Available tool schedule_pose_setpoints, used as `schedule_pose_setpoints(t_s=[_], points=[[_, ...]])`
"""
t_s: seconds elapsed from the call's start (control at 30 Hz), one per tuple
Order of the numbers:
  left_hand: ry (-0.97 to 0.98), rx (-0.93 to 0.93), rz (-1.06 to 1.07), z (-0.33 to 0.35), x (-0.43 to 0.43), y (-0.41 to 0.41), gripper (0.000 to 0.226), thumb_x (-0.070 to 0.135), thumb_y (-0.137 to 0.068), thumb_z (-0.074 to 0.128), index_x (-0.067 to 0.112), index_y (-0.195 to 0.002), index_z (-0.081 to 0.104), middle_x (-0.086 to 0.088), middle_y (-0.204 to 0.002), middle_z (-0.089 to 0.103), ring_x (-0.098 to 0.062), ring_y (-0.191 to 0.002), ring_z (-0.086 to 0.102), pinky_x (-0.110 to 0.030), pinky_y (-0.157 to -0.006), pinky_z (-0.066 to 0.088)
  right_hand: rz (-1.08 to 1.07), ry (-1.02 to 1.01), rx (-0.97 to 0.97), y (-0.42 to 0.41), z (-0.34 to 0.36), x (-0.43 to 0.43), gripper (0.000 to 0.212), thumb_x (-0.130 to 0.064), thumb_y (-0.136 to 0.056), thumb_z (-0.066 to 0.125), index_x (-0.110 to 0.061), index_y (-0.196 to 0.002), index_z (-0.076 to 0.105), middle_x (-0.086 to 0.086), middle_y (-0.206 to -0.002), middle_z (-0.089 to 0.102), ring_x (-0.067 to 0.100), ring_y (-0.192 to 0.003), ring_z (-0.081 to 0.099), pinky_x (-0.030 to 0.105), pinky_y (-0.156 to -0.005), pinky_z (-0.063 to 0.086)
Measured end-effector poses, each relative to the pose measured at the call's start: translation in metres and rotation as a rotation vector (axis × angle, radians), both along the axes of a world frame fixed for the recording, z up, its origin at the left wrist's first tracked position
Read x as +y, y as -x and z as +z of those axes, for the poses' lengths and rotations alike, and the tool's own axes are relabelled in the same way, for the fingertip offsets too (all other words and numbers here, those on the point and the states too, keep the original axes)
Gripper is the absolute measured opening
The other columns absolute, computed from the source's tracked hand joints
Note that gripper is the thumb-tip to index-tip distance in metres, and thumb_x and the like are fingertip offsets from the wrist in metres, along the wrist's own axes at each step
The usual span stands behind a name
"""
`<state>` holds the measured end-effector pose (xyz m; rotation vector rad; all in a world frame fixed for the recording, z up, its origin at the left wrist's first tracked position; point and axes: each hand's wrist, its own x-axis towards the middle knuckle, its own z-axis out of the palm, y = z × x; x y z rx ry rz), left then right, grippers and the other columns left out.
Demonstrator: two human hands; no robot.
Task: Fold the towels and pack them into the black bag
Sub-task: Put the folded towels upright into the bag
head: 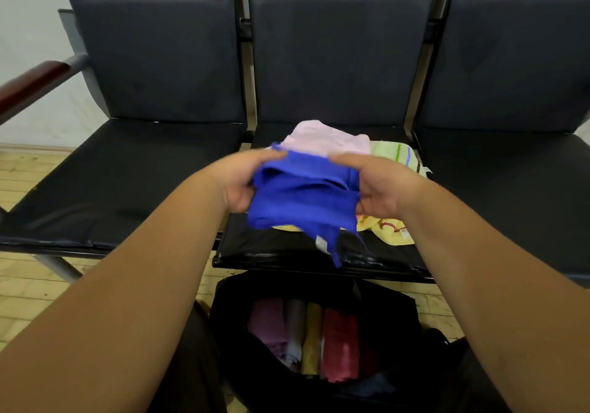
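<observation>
Head view: we noted the left hand (238,180) and the right hand (380,186) gripping a blue towel (303,200) by its opposite sides, fingers curled round the cloth, thumbs on top; the towel was a loosely folded bundle held above the middle seat (274,250) of a black bench, one corner and a white tag hanging down.

On the seat behind it lay a pink towel (325,139), with a green striped towel (396,154) to its right; a yellow towel (390,226) lay below the right hand.

On the floor under the seat's front edge stood the black bag (393,313), open; inside, folded towels were packed side by side: a purple towel (268,323), a grey towel (295,326), a mustard towel (311,337), a red towel (340,347).
</observation>
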<state>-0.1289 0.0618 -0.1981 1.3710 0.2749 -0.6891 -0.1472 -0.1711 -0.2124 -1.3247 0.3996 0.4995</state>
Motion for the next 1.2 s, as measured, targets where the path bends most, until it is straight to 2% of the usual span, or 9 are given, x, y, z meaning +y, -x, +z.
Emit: schedule_pose_setpoints(t_s=[0.13, 0.37, 0.53, 0.63, 0.77, 0.87, 1.03, 1.13, 1.2], points=[[-0.098, 0.112, 0.023, -0.003, -0.002, -0.003, 0.031, 0.006, -0.102, 0.063, 0.007, -0.133, 0.068, -0.016, -0.119, 0.079, -0.032, -0.105, 0.077, -0.044, -0.085, 0.063, -0.028, 0.035, 0.094, -0.005, -0.007, -0.002, 0.041, -0.004, -0.096, 0.073, -0.004, -0.136, 0.066, 0.015, -0.124, 0.077, 0.031, -0.105, 0.079, 0.043, -0.072, 0.067], [-0.004, 0.067, -0.017, 0.008, 0.007, -0.003, 0.033, -0.005, -0.103, 0.045, 0.003, -0.126, 0.067, -0.017, -0.115, 0.078, -0.033, -0.095, 0.079, -0.042, -0.075, 0.068, -0.059, -0.055, 0.177, -0.004, -0.002, -0.009, 0.028, -0.001, -0.101, 0.068, -0.004, -0.129, 0.069, 0.017, -0.118, 0.079, 0.035, -0.103, 0.079, 0.049, -0.082, 0.067], [0.084, -0.077, -0.046, 0.009, 0.016, -0.006, 0.052, -0.010, -0.104, 0.048, 0.017, -0.147, 0.060, -0.013, -0.136, 0.072, -0.036, -0.121, 0.072, -0.047, -0.093, 0.063, -0.100, -0.037, 0.025, -0.006, 0.001, -0.007, 0.030, -0.008, -0.101, 0.070, -0.020, -0.129, 0.072, 0.007, -0.119, 0.080, 0.031, -0.103, 0.080, 0.048, -0.086, 0.067], [0.186, -0.223, -0.024, 0.011, 0.021, -0.010, 0.055, -0.009, -0.104, 0.050, 0.020, -0.150, 0.058, -0.014, -0.143, 0.068, -0.034, -0.125, 0.068, -0.045, -0.099, 0.058, -0.117, -0.172, -0.173, -0.009, 0.004, -0.006, 0.041, -0.002, -0.103, 0.066, -0.025, -0.137, 0.068, 0.004, -0.126, 0.078, 0.030, -0.112, 0.077, 0.048, -0.095, 0.063], [0.225, -0.280, 0.047, 0.012, 0.025, -0.010, 0.044, -0.007, -0.106, 0.041, 0.008, -0.141, 0.063, -0.017, -0.139, 0.069, -0.031, -0.119, 0.072, -0.043, -0.099, 0.063, -0.217, -0.244, -0.259, -0.012, 0.002, 0.000, 0.040, 0.008, -0.104, 0.051, -0.012, -0.133, 0.070, 0.011, -0.127, 0.077, 0.032, -0.115, 0.076, 0.047, -0.094, 0.064], [0.135, -0.210, 0.150, 0.011, 0.026, -0.008, 0.037, 0.002, -0.105, 0.038, 0.001, -0.130, 0.065, -0.020, -0.130, 0.072, -0.030, -0.105, 0.078, -0.041, -0.081, 0.066, -0.324, -0.279, -0.212, -0.008, 0.005, 0.004, 0.025, 0.006, -0.100, 0.056, -0.001, -0.105, 0.079, 0.017, -0.114, 0.079, 0.033, -0.108, 0.077, 0.044, -0.092, 0.065], [0.106, -0.117, 0.156, 0.007, 0.032, -0.011, 0.033, 0.023, -0.105, 0.052, 0.005, -0.127, 0.069, -0.018, -0.128, 0.074, -0.035, -0.113, 0.076, -0.052, -0.092, 0.063, -0.251, -0.237, -0.231, -0.003, 0.005, 0.005, 0.040, 0.001, -0.096, 0.040, 0.004, -0.105, 0.080, 0.016, -0.122, 0.077, 0.034, -0.119, 0.072, 0.048, -0.094, 0.064], [0.005, -0.162, 0.048, 0.001, 0.035, -0.015, 0.037, 0.005, -0.098, 0.071, 0.003, -0.135, 0.066, -0.016, -0.130, 0.074, -0.028, -0.115, 0.076, -0.039, -0.090, 0.065, -0.236, -0.161, -0.237, -0.009, 0.003, 0.014, 0.025, -0.010, -0.102, 0.063, -0.011, -0.120, 0.080, 0.011, -0.130, 0.073, 0.029, -0.116, 0.074, 0.049, -0.095, 0.064], [-0.049, -0.143, -0.013, 0.000, 0.039, -0.013, 0.040, -0.001, -0.097, 0.070, 0.002, -0.136, 0.066, -0.014, -0.129, 0.075, -0.027, -0.118, 0.075, -0.037, -0.094, 0.064, -0.216, -0.129, -0.228, -0.015, -0.002, 0.020, 0.042, -0.005, -0.096, 0.076, -0.022, -0.134, 0.071, 0.009, -0.134, 0.066, 0.027, -0.114, 0.075, 0.048, -0.091, 0.065]])
